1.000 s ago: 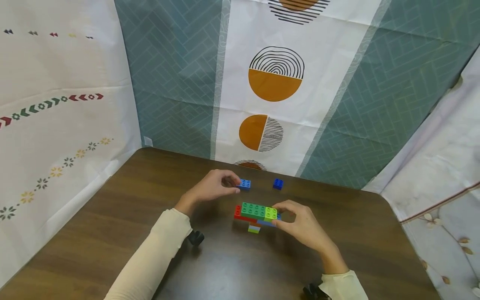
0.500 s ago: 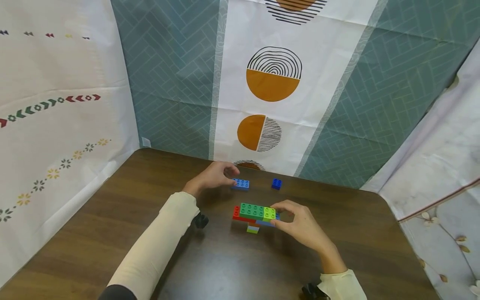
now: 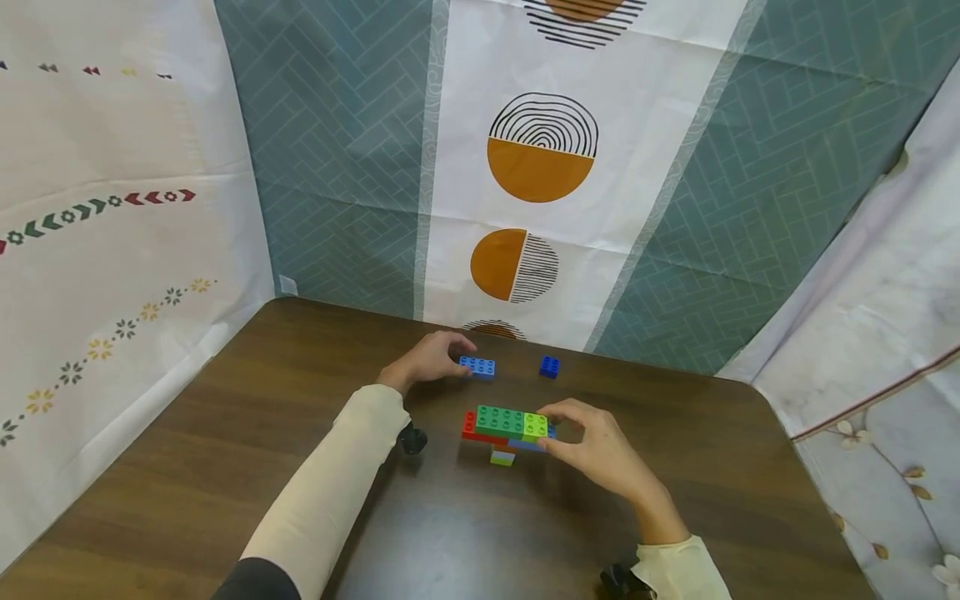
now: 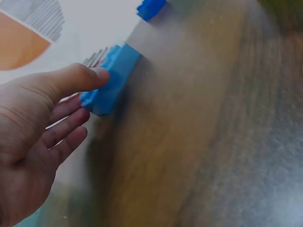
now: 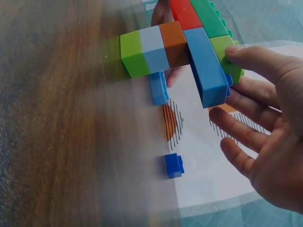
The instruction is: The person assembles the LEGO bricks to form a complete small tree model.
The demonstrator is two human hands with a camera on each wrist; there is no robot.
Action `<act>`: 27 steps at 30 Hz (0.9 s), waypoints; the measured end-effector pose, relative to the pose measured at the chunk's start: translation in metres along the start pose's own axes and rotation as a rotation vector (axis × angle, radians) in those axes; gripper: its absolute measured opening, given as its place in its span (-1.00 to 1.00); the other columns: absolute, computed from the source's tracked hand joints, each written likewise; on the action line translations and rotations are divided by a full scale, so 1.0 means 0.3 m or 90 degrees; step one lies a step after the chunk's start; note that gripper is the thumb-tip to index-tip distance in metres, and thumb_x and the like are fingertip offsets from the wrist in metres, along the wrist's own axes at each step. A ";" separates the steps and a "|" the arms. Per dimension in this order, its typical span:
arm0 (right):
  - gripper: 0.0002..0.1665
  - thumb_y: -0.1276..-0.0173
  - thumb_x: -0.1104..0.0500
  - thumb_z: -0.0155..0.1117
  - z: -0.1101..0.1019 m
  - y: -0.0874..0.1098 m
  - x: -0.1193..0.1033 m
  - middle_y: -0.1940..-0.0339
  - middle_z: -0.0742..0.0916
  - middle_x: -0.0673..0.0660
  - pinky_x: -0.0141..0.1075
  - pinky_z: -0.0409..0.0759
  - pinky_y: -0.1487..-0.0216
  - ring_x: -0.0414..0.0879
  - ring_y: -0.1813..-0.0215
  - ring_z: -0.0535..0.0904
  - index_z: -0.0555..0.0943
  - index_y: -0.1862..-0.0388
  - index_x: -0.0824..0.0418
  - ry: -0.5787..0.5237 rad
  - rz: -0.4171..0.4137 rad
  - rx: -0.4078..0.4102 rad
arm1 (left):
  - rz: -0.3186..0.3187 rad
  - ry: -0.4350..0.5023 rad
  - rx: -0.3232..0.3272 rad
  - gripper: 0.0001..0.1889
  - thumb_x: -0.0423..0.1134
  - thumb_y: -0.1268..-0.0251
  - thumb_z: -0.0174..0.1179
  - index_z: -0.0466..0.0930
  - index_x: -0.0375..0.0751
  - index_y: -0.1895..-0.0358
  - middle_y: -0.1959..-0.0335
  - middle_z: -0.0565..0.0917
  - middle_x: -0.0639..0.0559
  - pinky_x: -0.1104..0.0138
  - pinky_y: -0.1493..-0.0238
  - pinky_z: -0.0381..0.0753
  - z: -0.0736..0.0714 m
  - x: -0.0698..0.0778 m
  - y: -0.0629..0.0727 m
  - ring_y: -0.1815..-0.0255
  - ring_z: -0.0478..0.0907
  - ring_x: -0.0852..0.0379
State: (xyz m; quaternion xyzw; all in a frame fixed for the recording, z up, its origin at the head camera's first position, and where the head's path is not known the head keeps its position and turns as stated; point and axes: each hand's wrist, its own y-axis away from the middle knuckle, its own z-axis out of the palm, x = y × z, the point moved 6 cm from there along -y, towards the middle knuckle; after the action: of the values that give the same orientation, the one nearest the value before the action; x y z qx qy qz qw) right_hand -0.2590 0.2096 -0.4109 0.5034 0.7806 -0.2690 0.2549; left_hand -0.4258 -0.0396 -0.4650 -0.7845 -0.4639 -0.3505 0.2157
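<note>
In the head view my left hand point(image 3: 431, 360) is at the left end of a light blue toy building brick point(image 3: 480, 367) near the table's back edge. The left wrist view shows the thumb laid along one side of this brick point(image 4: 116, 80) and fingers behind it, pinching it. My right hand point(image 3: 596, 442) pinches the lime green brick point(image 3: 536, 426) at the right end of a built brick structure. Its top carries a green brick point(image 3: 500, 420), over a red brick point(image 3: 469, 427) and a blue brick point(image 5: 206, 64). Beneath stands a column of orange, white and lime bricks point(image 5: 154, 49).
A small dark blue brick point(image 3: 550, 367) lies to the right of the light blue one, near the back edge. The brown wooden table point(image 3: 450, 533) has patterned cloths point(image 3: 337, 167) hanging behind it and along both sides.
My left hand has drawn back a little from over the light blue brick, then come down at its left end with thumb and fingers about it. The right hand keeps its hold on the structure.
</note>
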 end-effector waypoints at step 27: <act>-0.60 -0.26 0.09 0.55 -0.003 -0.002 -0.001 -0.02 0.76 -0.13 0.23 0.59 -0.24 0.00 -0.14 0.67 0.72 -0.09 -0.07 -0.012 0.005 0.012 | -0.009 0.060 0.078 -0.65 -0.18 -0.29 0.44 0.71 -0.07 -0.13 -0.09 0.72 -0.05 0.07 -0.24 0.68 0.020 -0.009 0.063 -0.07 0.62 -0.04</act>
State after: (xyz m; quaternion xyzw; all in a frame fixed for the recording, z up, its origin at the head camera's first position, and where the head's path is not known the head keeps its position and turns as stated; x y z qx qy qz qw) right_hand -0.2595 0.2097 -0.4099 0.5063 0.7737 -0.2798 0.2584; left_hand -0.4081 -0.0461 -0.4711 -0.7492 -0.4795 -0.3592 0.2824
